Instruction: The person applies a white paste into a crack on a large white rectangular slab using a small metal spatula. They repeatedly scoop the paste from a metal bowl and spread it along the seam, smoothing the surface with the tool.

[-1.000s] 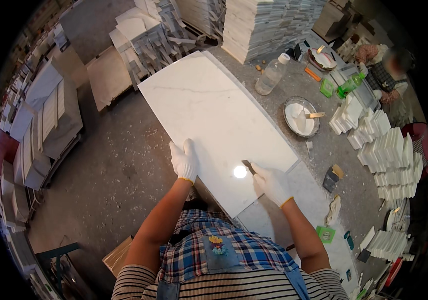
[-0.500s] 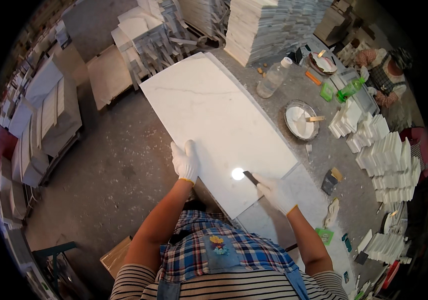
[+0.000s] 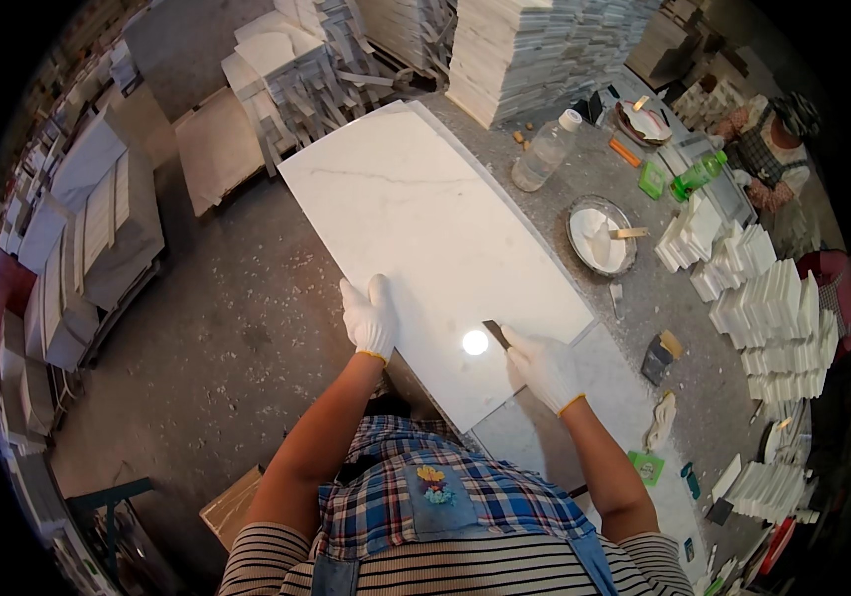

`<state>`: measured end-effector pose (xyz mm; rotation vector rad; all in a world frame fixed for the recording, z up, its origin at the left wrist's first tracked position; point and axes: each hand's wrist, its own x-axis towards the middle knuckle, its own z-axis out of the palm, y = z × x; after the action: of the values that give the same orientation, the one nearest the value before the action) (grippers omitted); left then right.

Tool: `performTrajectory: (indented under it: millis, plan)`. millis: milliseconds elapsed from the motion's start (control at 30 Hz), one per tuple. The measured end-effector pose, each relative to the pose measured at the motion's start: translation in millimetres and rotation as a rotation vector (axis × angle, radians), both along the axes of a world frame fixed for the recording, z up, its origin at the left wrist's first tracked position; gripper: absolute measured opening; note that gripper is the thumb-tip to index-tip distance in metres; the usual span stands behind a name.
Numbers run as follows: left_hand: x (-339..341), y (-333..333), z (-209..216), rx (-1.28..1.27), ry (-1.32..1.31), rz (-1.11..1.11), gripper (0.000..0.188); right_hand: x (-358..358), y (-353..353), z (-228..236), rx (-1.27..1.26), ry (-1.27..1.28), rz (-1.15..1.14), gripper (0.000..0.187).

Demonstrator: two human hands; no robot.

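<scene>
The white marble slab (image 3: 425,233) with a thin grey vein lies flat on the worktable (image 3: 567,182), its long left edge towards the floor. The gloved left hand (image 3: 370,316) touches this edge; I cannot tell if its fingers grip below. The gloved right hand (image 3: 543,370) has its fingers closed on a dark flat scraper (image 3: 495,335), above the near part of the slab. Beyond the right edge stand a bowl of white paste (image 3: 595,248) and a clear plastic bottle (image 3: 544,157).

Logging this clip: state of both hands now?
Left hand: at the left edge of the white slab; grip cannot be told.
Right hand: closed, holding a thin dark blade.
</scene>
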<state>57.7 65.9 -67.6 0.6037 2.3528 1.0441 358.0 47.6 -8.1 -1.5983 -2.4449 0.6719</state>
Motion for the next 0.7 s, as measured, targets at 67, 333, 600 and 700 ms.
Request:
performTrajectory:
  millis: [67, 333, 600, 700]
  plan:
    - [5, 1, 7, 0.005, 0.018, -0.015, 0.077, -1, -6, 3, -0.071, -0.011, 0.021, 0.039]
    - [6, -2, 9, 0.131, -0.047, 0.003, 0.075, 15, -2, 3, -0.123, 0.153, 0.055, 0.047]
    - [2, -3, -1, 0.189, -0.018, -0.002, 0.071, -1, 7, -12, -0.037, -0.019, 0.016, 0.054]
    - [7, -5, 20, 0.201, -0.09, 0.024, 0.066, -5, 8, -14, -0.017, -0.092, 0.028, 0.05]
